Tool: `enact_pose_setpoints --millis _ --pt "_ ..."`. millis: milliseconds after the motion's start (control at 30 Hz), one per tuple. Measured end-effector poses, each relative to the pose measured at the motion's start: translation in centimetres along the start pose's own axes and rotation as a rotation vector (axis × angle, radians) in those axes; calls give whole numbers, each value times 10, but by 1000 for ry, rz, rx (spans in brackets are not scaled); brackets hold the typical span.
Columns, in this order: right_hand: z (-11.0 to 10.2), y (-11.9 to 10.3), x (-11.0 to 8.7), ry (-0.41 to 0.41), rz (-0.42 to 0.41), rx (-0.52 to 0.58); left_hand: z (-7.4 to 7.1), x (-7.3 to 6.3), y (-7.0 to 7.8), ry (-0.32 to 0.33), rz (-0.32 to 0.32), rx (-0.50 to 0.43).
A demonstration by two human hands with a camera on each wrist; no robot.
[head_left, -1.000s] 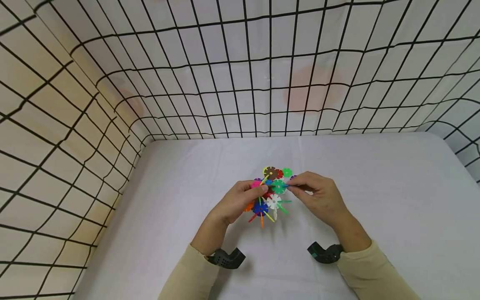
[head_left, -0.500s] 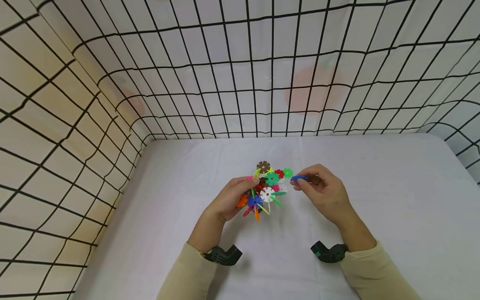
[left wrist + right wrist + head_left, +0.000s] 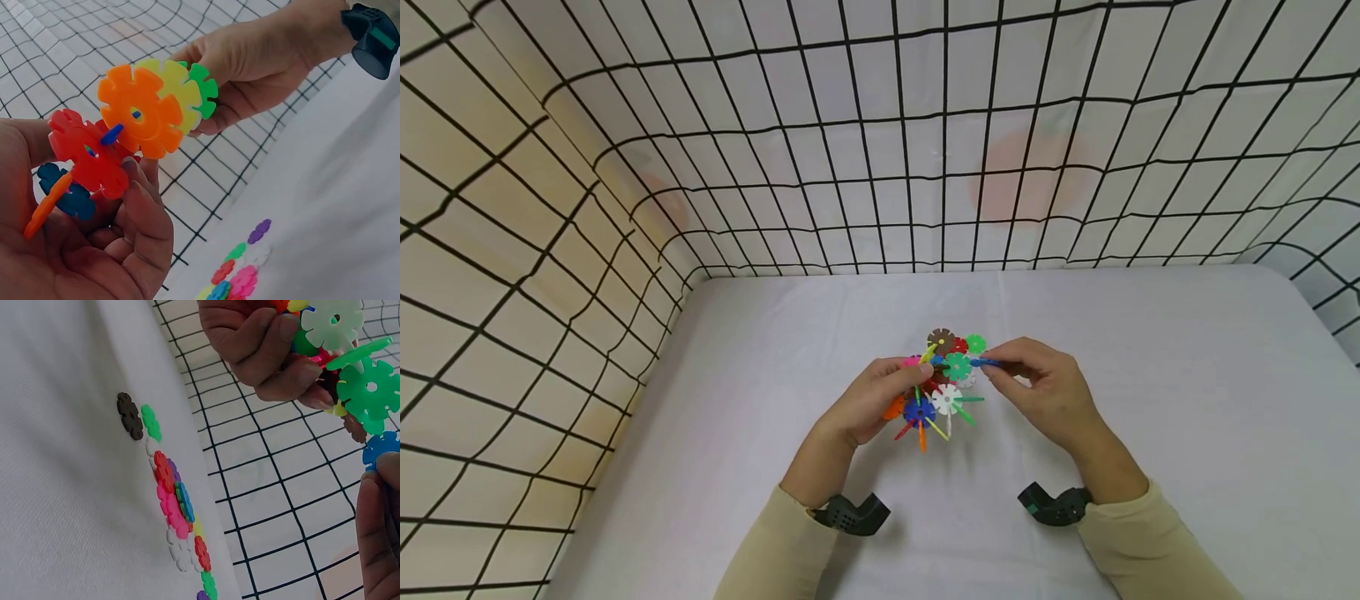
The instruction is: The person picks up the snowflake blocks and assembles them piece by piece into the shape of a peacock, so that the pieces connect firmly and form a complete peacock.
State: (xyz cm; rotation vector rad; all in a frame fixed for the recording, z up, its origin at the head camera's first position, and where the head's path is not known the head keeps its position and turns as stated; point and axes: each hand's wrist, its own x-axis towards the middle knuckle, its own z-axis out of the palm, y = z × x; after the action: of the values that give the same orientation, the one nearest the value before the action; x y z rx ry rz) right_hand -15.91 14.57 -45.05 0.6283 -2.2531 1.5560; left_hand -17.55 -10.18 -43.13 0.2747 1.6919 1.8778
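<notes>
My left hand (image 3: 872, 400) grips a cluster of interlocked, notched plastic flower discs (image 3: 920, 411) above the table, many standing edge-on like spokes. Orange (image 3: 140, 112) and red (image 3: 87, 153) discs of it show by the left fingers in the left wrist view. From the right, my right hand (image 3: 1045, 392) pinches a loose-looking blue disc (image 3: 380, 447) between thumb and fingers. It is right at the edge of a green disc (image 3: 370, 387) on the cluster; whether their slots are joined I cannot tell. The left fingers hide part of the cluster.
Loose flower discs lie on the white-covered table beyond the cluster, among them a pink one (image 3: 172, 509), a dark one (image 3: 129, 417) and a purple one (image 3: 259, 231). A black wire grid (image 3: 887, 175) stands along the back and sides of the table (image 3: 1187, 400).
Half a second ago the blue disc was away from the cluster and the cluster was tilted further left. Now the cluster has turned back right and the blue disc meets its green disc again.
</notes>
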Motion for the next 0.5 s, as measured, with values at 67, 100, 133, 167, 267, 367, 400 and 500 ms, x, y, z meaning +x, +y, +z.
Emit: enact_pose_setpoints --millis 67,100,133,167,267,367,400,500 --pt "1 0 1 11 -64 -16 1 0 1 3 6 16" --pt "1 0 1 17 -94 -24 1 -1 1 7 9 22" --pt "1 0 2 19 -121 -32 2 -1 1 11 11 31" --pt "1 1 2 22 -146 -42 2 -1 2 18 13 42" --pt "2 1 3 30 -191 -74 3 -2 2 28 16 70" --pt "3 0 3 44 -196 -73 4 -3 3 33 22 89" --pt "3 0 3 48 -197 -70 4 -3 3 34 25 94" --pt "6 0 2 48 -212 -74 3 -3 2 39 39 109"
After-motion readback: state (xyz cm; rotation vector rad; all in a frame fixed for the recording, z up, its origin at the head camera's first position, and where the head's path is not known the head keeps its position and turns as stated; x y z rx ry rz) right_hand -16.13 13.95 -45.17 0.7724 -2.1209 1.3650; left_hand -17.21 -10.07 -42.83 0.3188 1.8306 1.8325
